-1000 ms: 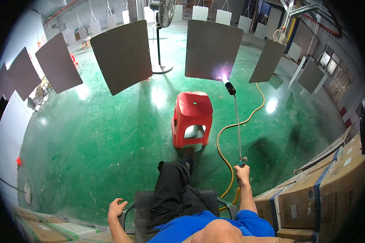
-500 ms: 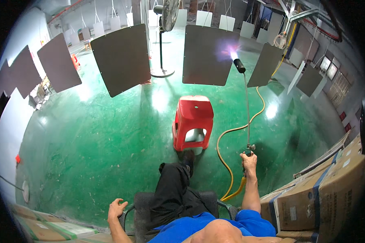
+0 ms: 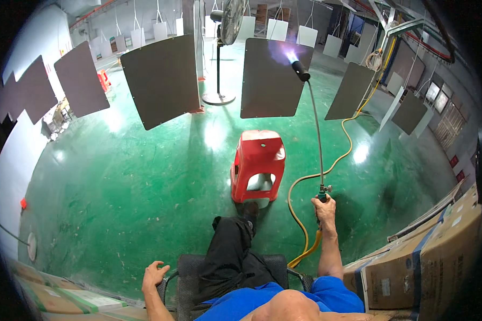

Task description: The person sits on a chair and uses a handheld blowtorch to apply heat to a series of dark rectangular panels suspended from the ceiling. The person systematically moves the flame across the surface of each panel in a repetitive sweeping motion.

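Observation:
My right hand [image 3: 325, 209] is wrapped round the handle of a long gas torch [image 3: 316, 128]. A thin metal tube runs from the handle up to a black burner head, which gives off a blue-violet flame [image 3: 291, 55]. The flame plays at the upper right part of a dark grey hanging panel [image 3: 270, 85]. A brass-coloured valve knob [image 3: 328, 188] sits beside the grip, and a yellow hose [image 3: 305, 235] leaves the handle's lower end. My left hand [image 3: 154, 275] rests by the chair's armrest [image 3: 168, 279], fingers apart and holding nothing.
A red plastic stool [image 3: 260, 155] stands ahead, my foot at its base. More dark panels [image 3: 160, 80] hang in a row on both sides. A standing fan [image 3: 218, 64] is behind them. Cardboard boxes [image 3: 388, 281] are stacked at the right; the hose crosses the green floor [image 3: 118, 187].
The torch has swung left and slightly upward, so its flame moved from the panel's right edge inward. My right hand shifted a little left. My left hand has stayed put.

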Demonstrator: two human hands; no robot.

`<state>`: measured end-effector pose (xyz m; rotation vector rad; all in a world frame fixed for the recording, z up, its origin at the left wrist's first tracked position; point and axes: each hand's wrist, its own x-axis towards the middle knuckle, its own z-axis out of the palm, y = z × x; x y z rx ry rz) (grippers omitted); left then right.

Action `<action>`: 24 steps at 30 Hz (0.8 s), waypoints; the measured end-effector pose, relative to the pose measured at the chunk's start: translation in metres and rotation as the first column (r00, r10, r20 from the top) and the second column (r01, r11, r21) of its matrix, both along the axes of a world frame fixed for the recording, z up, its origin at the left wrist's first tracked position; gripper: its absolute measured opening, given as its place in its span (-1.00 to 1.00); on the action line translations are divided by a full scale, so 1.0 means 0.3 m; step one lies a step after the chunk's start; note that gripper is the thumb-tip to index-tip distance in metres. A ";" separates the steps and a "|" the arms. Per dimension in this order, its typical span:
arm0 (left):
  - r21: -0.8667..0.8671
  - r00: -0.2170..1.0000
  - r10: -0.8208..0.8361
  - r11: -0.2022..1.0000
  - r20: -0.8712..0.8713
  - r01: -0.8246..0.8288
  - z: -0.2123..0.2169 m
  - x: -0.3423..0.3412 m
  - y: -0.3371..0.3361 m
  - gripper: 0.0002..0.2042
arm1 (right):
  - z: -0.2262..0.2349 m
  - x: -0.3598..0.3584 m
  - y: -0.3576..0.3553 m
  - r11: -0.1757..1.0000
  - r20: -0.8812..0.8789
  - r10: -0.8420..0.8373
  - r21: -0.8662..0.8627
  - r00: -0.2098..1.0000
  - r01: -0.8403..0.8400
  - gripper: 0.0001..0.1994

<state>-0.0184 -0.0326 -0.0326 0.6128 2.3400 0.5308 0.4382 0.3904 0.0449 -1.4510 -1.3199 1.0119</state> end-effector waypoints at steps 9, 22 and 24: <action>0.036 1.000 -0.015 0.999 0.007 0.014 -0.044 -0.019 -0.014 -0.48 | -0.102 -0.023 -0.030 0.993 0.073 0.110 0.042 0.991 -0.113 -0.84; 0.032 0.999 0.024 0.999 0.041 -0.025 -0.051 -0.020 -0.018 -0.47 | -0.223 0.065 -0.143 0.975 0.174 0.190 -0.147 0.966 -0.165 -0.80; 0.021 0.999 0.026 0.999 0.034 -0.027 -0.047 -0.017 -0.016 -0.47 | -0.241 0.077 -0.147 0.975 0.202 0.190 -0.152 0.961 -0.161 -0.80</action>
